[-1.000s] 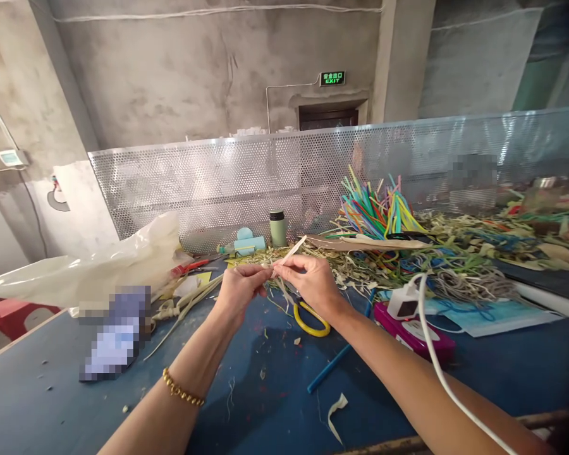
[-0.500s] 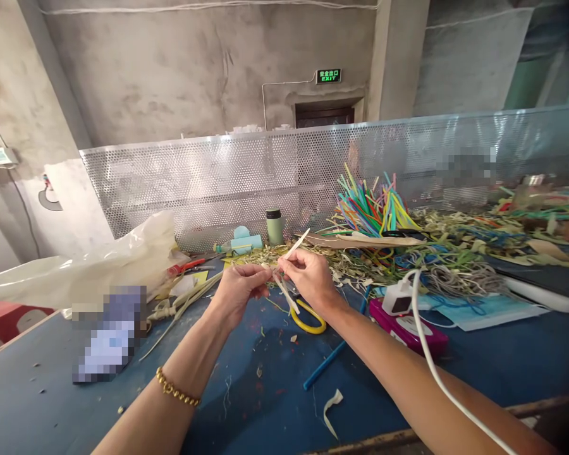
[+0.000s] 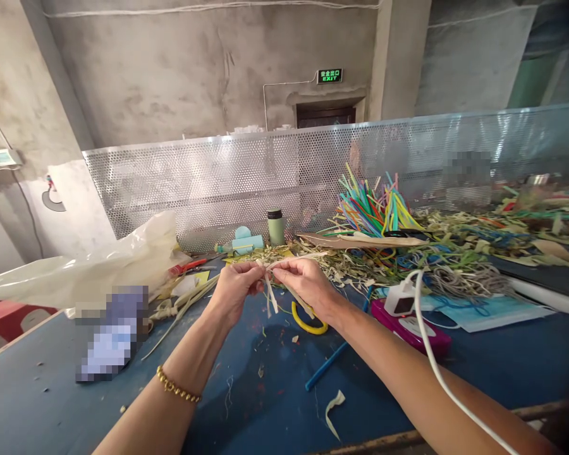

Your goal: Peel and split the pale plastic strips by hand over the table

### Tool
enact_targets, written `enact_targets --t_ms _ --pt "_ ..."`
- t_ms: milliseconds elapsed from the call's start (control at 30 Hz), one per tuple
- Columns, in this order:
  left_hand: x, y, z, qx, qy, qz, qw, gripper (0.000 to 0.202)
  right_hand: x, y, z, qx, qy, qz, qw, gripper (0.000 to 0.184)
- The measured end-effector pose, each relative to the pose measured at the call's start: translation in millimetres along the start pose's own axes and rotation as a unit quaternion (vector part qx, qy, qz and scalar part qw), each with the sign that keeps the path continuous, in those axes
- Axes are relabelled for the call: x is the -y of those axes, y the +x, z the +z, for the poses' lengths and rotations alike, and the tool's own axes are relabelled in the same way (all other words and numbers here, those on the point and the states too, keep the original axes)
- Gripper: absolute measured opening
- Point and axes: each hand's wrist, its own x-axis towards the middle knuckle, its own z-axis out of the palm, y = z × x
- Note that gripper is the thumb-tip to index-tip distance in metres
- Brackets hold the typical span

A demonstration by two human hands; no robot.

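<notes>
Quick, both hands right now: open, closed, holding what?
Left hand: closed, grip pinching pale, narrow, husk-like strips between thumb and fingers.
Right hand: closed, pinching strips of the same pale kind, close beside the left.

There are two grips [image 3: 237, 288] [image 3: 308, 282] and one bracelet [image 3: 176, 390].

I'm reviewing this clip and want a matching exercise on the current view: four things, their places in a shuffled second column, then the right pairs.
Things:
1. Pale strips
2. Bead bracelet
3. Green bottle
4. Purple box

Places:
A. Upright in front of the perforated metal panel
B. Under the white charger
C. Pinched in the fingertip grip of the left hand and right hand
D. Around the left arm

Right pairs: 1-C, 2-D, 3-A, 4-B
</notes>
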Motion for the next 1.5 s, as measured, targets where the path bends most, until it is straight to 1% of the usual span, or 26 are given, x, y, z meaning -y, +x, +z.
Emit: enact_targets --t_ms 67,167,267,367,433,467,500,567,633,667,700,733,767,833,900,933,1000,1067,1100,1167,1200,1267,1333,1400,1500 --pt "1 1 -0.8 -0.007 0.009 0.001 1.0 0.018 -1 0 -2 -0.002 -0.022 0.008 1.0 0.016" --pt "2 2 -2.2 -0.019 0.015 -0.003 1.0 0.015 2 -1 -3 0.0 -0.049 0.015 0.999 0.018" --pt "2 2 -2.8 -0.029 0.021 -0.004 0.999 0.016 9 -4 -2 -0.003 -0.024 0.043 0.999 0.016" --pt "2 1 -2.4 -0.03 0.037 0.006 0.999 0.017 12 -8 1 0.031 0.009 0.084 0.996 0.024" --pt "1 1 -2.5 -0.039 0.056 0.017 0.998 0.016 10 -10 2 0.037 -0.017 0.103 0.994 0.029" --pt "1 1 -2.8 -0.045 0.066 0.021 0.997 0.016 8 -10 2 0.024 -0.056 0.095 0.994 0.031" --pt "1 2 -3.4 -0.051 0.076 0.024 0.996 0.016 6 -10 2 0.008 -0.109 0.072 0.991 0.031" --pt "0 2 -5.0 -0.061 0.093 0.028 0.993 0.017 1 -10 1 -0.013 -0.225 -0.013 0.974 0.027" --pt "0 2 -6.6 -0.069 0.109 0.027 0.991 0.017 -2 -10 -1 0.002 -0.31 -0.094 0.946 0.023" --pt "0 2 -7.3 -0.073 0.115 0.026 0.99 0.017 -3 -10 -2 0.014 -0.335 -0.117 0.935 0.024" --pt "-1 2 -8.0 -0.078 0.119 0.024 0.99 0.017 -3 -11 -2 0.026 -0.351 -0.129 0.927 0.026" --pt "-1 2 -8.5 -0.081 0.12 0.023 0.989 0.016 -2 -12 -3 0.035 -0.354 -0.129 0.926 0.027" --pt "-1 2 -9.1 -0.083 0.117 0.02 0.99 0.016 0 -12 -3 0.044 -0.341 -0.117 0.932 0.027" --pt "-1 3 -10.4 -0.079 0.086 -0.001 0.993 0.015 5 -13 -5 0.068 -0.265 -0.057 0.96 0.024" --pt "0 4 -11.7 -0.074 0.034 -0.039 0.996 0.014 10 -13 -6 0.099 -0.137 0.022 0.985 0.025" --pt "1 5 -12.2 -0.073 0.008 -0.059 0.996 0.014 12 -12 -7 0.109 -0.069 0.053 0.99 0.027" --pt "3 6 -12.9 -0.07 -0.025 -0.086 0.994 0.013 13 -11 -7 0.104 0.049 0.084 0.99 0.026" --pt "4 7 -13.6 -0.066 -0.036 -0.096 0.992 0.014 8 -9 -5 0.07 0.141 0.095 0.983 0.019" --pt "4 7 -14.2 -0.067 -0.038 -0.097 0.992 0.015 5 -9 -3 0.062 0.181 0.11 0.975 0.016" --pt "5 9 -16.3 -0.075 -0.046 -0.093 0.992 0.016 -1 -8 0 0.084 0.239 0.148 0.956 0.017" --pt "6 10 -17.7 -0.078 -0.052 -0.092 0.991 0.017 -4 -9 2 0.112 0.267 0.145 0.946 0.02" --pt "7 12 -20.8 -0.082 -0.063 -0.097 0.99 0.019 -6 -9 3 0.163 0.296 0.131 0.932 0.024" --pt "8 13 -22.9 -0.08 -0.07 -0.105 0.989 0.018 -5 -10 3 0.185 0.298 0.113 0.93 0.026" --pt "8 13 -23.0 -0.072 -0.071 -0.105 0.989 0.017 -2 -10 1 0.17 0.285 0.099 0.938 0.028" --pt "8 11 -20.6 -0.074 -0.041 -0.117 0.99 0.019 -1 -9 0 0.119 0.26 0.078 0.955 0.031"
